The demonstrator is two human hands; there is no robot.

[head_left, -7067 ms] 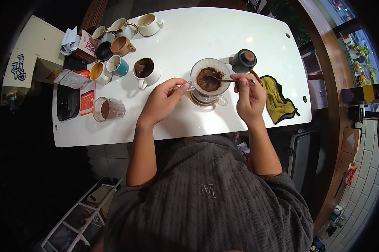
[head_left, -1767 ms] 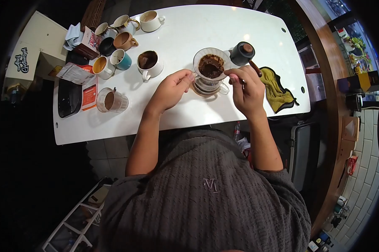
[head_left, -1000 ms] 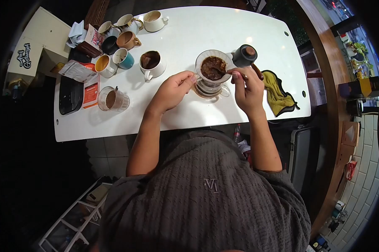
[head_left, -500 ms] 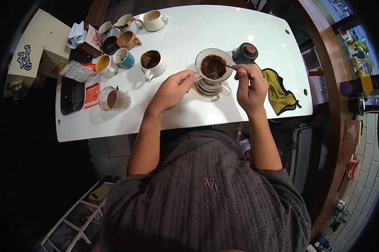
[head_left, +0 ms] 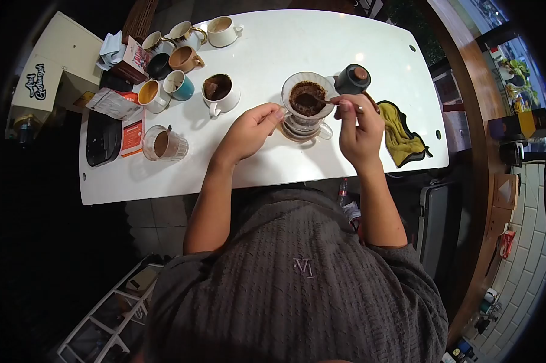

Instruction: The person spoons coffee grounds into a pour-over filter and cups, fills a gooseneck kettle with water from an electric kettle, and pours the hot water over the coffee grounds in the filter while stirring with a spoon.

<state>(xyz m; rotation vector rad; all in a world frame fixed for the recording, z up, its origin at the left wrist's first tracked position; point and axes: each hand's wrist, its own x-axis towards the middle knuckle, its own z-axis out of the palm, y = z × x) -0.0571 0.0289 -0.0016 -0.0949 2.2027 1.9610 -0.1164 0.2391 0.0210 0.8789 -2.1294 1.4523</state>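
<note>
Okay, white glossy table (head_left: pixel 273 48), olive-yellow cloth (head_left: pixel 401 138) at right. Left hand (head_left: pixel 247 134) in narrow pinch at dripper's side, seemingly on handle; right hand (head_left: pixel 362 130) closed on spoon. Clear glass server (head_left: pixel 297 135) upright on table, clear cone dripper (head_left: pixel 288 89) with pale liner atop, dark wet grounds (head_left: pixel 306 107) inside. Slim spoon (head_left: pixel 328 101) dips in. Looks like stirring; next move calls for steady dripper, light spoon pressure, liner unsnagged
</note>
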